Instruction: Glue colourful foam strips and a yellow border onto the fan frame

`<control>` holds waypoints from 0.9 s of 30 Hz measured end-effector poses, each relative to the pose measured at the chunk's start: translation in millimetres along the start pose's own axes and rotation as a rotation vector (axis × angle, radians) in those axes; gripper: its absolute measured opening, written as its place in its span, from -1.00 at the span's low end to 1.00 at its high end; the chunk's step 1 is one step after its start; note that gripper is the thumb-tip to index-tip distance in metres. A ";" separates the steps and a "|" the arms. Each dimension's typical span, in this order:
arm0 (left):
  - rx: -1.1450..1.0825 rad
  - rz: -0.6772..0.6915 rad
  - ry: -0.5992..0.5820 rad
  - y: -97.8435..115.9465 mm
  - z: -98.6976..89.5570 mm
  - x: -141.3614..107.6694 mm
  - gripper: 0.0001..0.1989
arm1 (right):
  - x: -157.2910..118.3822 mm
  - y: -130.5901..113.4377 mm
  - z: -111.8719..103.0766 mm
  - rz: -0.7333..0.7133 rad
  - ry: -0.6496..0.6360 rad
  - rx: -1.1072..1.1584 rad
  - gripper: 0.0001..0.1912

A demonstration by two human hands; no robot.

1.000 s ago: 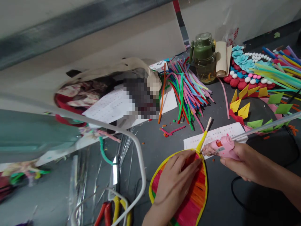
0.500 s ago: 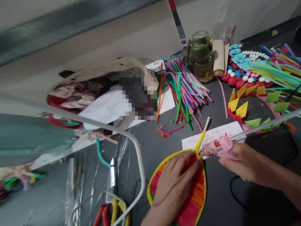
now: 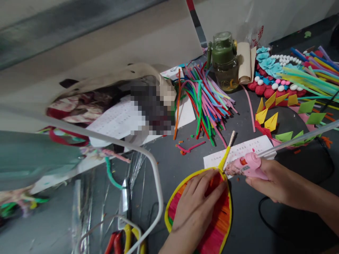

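Two hands share this: the left hand (image 3: 194,203) lies flat on the yellow-edged shape (image 3: 221,208), seemingly to steady it; the right hand (image 3: 282,181) grips the pink glue gun (image 3: 248,165), pointed at the yellow stem (image 3: 225,158) just beyond the left's fingers.

On the table (image 3: 172,169) I see scissors (image 3: 124,203) left of the craft panel (image 3: 219,211) beneath the left hand (image 3: 194,206), the glue gun (image 3: 250,165) in the right hand (image 3: 278,183) by the panel's tip, and behind, a pipe-cleaner bundle (image 3: 208,98) left of the water bottle (image 3: 224,63).
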State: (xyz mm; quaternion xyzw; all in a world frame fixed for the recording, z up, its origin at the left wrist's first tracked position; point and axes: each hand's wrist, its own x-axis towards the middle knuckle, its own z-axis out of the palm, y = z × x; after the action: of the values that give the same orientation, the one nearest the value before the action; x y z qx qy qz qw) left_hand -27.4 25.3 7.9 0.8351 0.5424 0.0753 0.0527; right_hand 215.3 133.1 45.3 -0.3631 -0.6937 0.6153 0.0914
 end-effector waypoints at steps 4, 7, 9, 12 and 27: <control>0.015 -0.006 -0.006 -0.2 -0.5 -0.4 -0.57 | -1.1 -1.5 -0.2 0.005 0.025 -0.038 -0.94; 0.015 0.001 0.009 -0.3 -0.5 -0.2 -0.58 | -1.5 -2.6 -0.8 0.002 0.023 -0.052 -0.92; 0.008 -0.001 0.010 -0.2 -0.8 0.4 -0.58 | -1.5 -3.0 -1.3 -0.018 0.005 -0.046 -0.90; -0.010 -0.011 0.012 0.1 -1.5 1.3 -0.58 | -1.4 -1.6 -1.1 -0.058 0.012 -0.023 -0.89; -0.014 0.019 0.056 0.2 -1.6 2.2 -0.59 | -1.4 4.1 0.6 -0.113 0.040 -0.005 -0.79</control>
State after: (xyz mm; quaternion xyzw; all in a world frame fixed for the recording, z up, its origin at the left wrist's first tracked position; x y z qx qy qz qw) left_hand -26.6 27.2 9.6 0.8373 0.5352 0.1029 0.0423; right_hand 217.6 131.7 41.8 -0.3359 -0.7126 0.6000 0.1389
